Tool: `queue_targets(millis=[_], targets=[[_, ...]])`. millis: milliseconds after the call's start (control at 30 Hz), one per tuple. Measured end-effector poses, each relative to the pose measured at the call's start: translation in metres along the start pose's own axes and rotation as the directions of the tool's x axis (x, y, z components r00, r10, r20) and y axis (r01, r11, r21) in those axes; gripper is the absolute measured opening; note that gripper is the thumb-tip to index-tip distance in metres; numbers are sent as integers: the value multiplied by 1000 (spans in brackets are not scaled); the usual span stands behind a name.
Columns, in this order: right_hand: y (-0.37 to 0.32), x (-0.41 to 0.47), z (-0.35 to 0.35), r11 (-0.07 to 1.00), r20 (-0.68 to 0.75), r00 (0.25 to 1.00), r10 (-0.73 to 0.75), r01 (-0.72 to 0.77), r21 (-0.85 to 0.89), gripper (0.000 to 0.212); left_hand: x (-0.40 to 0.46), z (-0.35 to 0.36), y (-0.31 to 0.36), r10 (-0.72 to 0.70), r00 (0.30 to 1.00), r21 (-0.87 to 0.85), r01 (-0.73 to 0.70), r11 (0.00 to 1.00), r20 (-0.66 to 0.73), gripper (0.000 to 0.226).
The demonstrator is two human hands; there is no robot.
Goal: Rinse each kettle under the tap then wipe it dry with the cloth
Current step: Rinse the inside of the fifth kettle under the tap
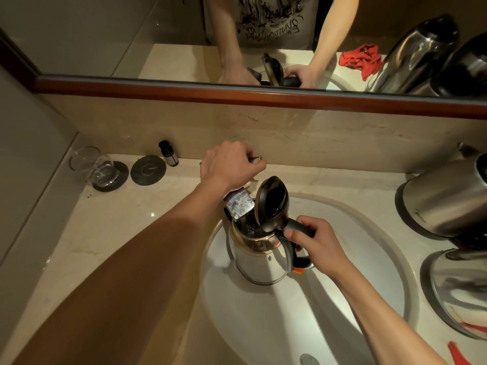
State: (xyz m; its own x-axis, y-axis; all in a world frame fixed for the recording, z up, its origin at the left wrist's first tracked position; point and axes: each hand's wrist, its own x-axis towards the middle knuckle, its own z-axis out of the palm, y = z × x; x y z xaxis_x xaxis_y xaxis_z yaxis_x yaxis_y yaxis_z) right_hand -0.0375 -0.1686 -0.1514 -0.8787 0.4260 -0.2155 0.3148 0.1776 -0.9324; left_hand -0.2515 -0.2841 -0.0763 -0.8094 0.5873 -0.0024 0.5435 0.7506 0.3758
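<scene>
Rinsing: a shiny stainless-steel electric kettle with a black handle stands upright in the white oval sink basin, its mouth right under the flat chrome tap spout, so water can fall straight in.
Lid: the round black hinged lid is tipped up and back toward the handle, leaving the mouth uncovered for the water.
Right hand: the right hand has its grip clamped round the top of the black handle, fingers curled over it, likely to steady the kettle while it fills.
Left hand: the left hand reaches over the spout to the back of the sink, its grip closed on a small metal tap lever, most of it hidden beneath the hand; probably adjusting the flow.
Water: something glistens inside the mouth, but whether water is running I cannot tell.
Other kettles: two more steel kettles wait on the pale marble desk to the right, one behind the other, near the basin.
Cloth: a crumpled red cloth shows only in the wood-framed wall mirror, lying on the desk at the right; a red scrap at the bottom right corner may be part of it.
Left side: a clear drinking glass on a dark round coaster, a second coaster, and a small dark-capped bottle stand against the wall.
Stage: judged early, this kettle being rinsed, drying still to come.
</scene>
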Motion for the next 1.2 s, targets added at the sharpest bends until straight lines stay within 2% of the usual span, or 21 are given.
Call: queue_targets(millis=[267, 467, 1200], targets=[[1, 0, 1, 1000, -6, 1000, 14, -14, 3, 41, 0, 0, 1, 2, 1000, 2, -2, 1000, -3, 38], [4, 1, 0, 1000, -5, 1000, -3, 3, 8, 55, -1, -1, 1, 2, 1000, 9, -1, 1000, -13, 40], [4, 0, 0, 1000, -14, 1000, -11, 11, 5, 54, 0, 0, 1, 3, 1000, 0, -3, 1000, 0, 38]])
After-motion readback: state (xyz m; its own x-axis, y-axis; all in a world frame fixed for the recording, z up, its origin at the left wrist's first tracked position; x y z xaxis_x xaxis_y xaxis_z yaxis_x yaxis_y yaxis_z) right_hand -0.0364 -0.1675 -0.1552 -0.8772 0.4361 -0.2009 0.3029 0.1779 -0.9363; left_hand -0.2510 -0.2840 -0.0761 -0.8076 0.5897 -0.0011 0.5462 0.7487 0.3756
